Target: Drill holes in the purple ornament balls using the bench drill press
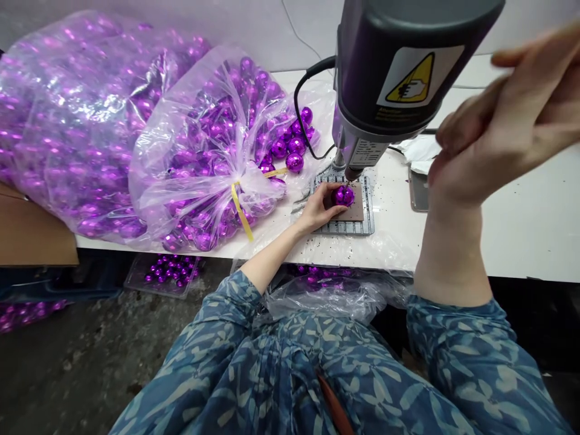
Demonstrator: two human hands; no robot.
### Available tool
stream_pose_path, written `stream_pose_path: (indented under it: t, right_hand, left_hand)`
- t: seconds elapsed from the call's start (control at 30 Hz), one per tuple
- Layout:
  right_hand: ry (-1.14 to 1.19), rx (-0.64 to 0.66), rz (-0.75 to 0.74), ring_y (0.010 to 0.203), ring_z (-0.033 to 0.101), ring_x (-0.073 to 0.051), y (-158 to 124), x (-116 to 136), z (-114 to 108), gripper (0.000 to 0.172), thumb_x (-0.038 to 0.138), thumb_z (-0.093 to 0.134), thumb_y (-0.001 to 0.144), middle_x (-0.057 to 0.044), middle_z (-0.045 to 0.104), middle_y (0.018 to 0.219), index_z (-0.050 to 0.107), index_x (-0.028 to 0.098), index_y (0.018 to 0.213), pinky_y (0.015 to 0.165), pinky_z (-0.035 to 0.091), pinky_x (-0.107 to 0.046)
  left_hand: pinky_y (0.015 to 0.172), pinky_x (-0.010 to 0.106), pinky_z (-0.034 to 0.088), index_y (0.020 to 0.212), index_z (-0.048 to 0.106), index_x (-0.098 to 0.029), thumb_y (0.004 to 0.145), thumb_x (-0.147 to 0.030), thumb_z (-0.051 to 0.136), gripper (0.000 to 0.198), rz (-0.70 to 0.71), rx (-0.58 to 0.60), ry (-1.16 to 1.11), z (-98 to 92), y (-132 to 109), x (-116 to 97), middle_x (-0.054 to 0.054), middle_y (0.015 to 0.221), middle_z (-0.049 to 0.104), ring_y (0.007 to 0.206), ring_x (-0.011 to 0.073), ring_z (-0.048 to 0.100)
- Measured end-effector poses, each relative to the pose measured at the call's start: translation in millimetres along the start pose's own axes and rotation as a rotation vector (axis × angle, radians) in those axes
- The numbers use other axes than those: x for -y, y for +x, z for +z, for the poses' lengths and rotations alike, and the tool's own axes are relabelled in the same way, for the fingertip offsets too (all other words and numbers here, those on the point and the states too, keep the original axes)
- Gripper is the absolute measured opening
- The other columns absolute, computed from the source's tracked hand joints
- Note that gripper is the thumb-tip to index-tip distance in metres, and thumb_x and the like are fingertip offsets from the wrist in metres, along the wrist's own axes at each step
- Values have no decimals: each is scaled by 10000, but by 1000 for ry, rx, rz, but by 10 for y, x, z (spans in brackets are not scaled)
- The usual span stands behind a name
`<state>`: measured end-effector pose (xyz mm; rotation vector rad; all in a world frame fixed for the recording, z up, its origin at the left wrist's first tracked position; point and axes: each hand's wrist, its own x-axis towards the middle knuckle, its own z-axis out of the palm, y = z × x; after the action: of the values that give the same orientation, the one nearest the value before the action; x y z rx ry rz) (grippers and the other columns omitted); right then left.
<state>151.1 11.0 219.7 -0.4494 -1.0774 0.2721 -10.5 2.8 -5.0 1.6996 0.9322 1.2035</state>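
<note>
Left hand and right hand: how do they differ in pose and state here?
The left hand is low at the board; the right hand is raised beside the drill.
The left hand holds a ball between thumb and fingers; whether the right hand holds anything cannot be told.
The left hand looks smaller in view than the right hand.
Both are bare.

Free passage to the slotted grey base plate lies across the white tabletop on its right, past a flat phone-like slab, while the tied bag of purple balls blocks the left, the left hand fills the near-left approach, and the drill-press housing overhangs.
</note>
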Motion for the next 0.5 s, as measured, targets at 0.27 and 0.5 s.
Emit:
stream_pose_path:
  t: [0.27, 0.5]
  right_hand:
    - [-69, 7, 222, 397, 369, -33, 430, -187, 123, 578, 731, 705, 562, 70, 266, 545, 612, 178, 699, 406, 118, -270]
    - [-129, 4, 226, 385, 355, -55, 437, -302, 49, 637, 821, 673, 562, 90, 235, 470, 535, 213, 691, 406, 147, -289]
  left_hand:
    - [1124, 525, 575, 1318, 587, -246, 909, -597, 813, 584, 45, -133, 74, -16, -97, -123, 124, 1325, 699, 1262, 292, 693]
    - [775, 364, 657, 1366, 593, -282, 1003, -500, 692, 435, 369, 261, 225, 75, -1253, -513, 61, 1088, 740, 932, 203, 744]
